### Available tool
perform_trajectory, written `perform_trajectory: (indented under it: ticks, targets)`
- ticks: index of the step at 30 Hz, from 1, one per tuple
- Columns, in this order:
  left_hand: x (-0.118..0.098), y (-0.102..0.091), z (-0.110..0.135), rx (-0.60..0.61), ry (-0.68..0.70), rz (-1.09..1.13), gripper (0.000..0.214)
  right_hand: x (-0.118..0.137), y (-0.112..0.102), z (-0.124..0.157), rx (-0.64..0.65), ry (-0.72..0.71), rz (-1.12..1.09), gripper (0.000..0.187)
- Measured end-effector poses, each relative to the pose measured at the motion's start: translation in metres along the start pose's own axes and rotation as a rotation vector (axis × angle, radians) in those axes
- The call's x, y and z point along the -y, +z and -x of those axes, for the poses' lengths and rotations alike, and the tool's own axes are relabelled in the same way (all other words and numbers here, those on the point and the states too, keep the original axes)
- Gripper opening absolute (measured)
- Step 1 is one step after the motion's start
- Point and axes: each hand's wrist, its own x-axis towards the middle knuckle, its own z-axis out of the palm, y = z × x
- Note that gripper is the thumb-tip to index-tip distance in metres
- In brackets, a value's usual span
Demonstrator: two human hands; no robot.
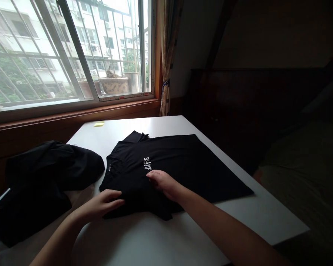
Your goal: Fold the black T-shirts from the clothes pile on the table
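Observation:
A black T-shirt (177, 155) lies spread on a white table, with its collar to the left and its hem to the right. A small white print shows on its chest. My left hand (107, 202) rests at the near shoulder beside the collar, its thumb apart from the outstretched fingers. Over the chest, just below the print, my right hand (164, 183) is closed in a pinch on the shirt's cloth. The near sleeve hangs in loose folds below my right wrist. The dark fabric hides exactly what the right fingertips grip.
To the left, a heap of black cloth (55, 166) lies partly over a pale sheet. A yellow slip (99, 124) is at the far edge of the white table (138, 240). Behind stand a barred window and a tied curtain (166, 74); a dark bed is on the right.

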Motion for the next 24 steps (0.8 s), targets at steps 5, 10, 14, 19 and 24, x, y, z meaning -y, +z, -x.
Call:
perform_trajectory:
  ticks: [5, 10, 14, 19, 24]
  targets:
    - [-0.002, -0.002, -0.002, 0.041, -0.110, 0.039, 0.053, -0.001, -0.023, 0.015, 0.006, 0.106, 0.156, 0.043]
    - [-0.011, -0.002, -0.002, -0.018, -0.199, 0.055, 0.058, 0.004, -0.048, 0.039, 0.269, 0.129, 0.335, 0.095]
    - [-0.010, -0.004, 0.001, -0.060, -0.216, 0.061, 0.059, -0.001, -0.056, 0.048, 0.264, 0.001, 0.264, 0.075]
    - [-0.003, -0.009, 0.003, -0.018, -0.159, 0.057, 0.049, -0.005, -0.053, 0.048, 0.188, -0.066, 0.195, 0.056]
    - [-0.001, -0.009, 0.002, -0.005, -0.028, 0.038, 0.036, -0.014, -0.052, 0.044, 0.135, -0.013, 0.370, 0.055]
